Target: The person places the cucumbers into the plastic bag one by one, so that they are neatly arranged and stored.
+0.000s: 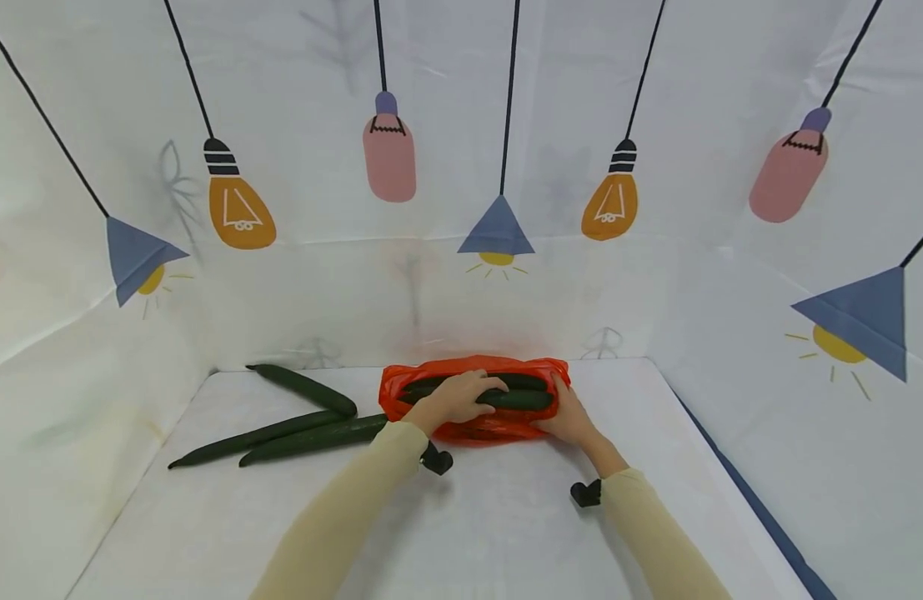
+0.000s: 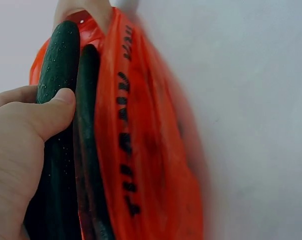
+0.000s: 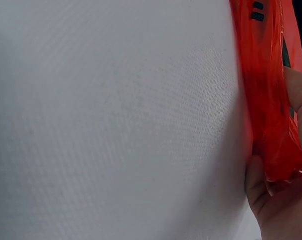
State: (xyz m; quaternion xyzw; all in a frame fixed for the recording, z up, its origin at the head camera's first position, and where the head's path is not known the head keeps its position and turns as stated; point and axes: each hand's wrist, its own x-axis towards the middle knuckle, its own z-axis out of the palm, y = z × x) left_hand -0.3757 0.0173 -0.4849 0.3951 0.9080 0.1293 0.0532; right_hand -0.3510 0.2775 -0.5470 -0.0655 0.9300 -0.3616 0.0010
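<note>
as a bagged cucumber (image 1: 523, 401) is gripped by the left hand (image 1: 461, 396), the red bag (image 1: 479, 364) is pinched by the right hand (image 1: 569, 417). its black lettering (image 2: 124, 137) is blurred.

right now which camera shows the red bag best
The head view: it shows the red bag end to end, open with cucumbers inside, though the left hand and right hand cover parts. The left wrist view gives one side close with black print, cut off below; the right wrist view catches only a strip.
</note>
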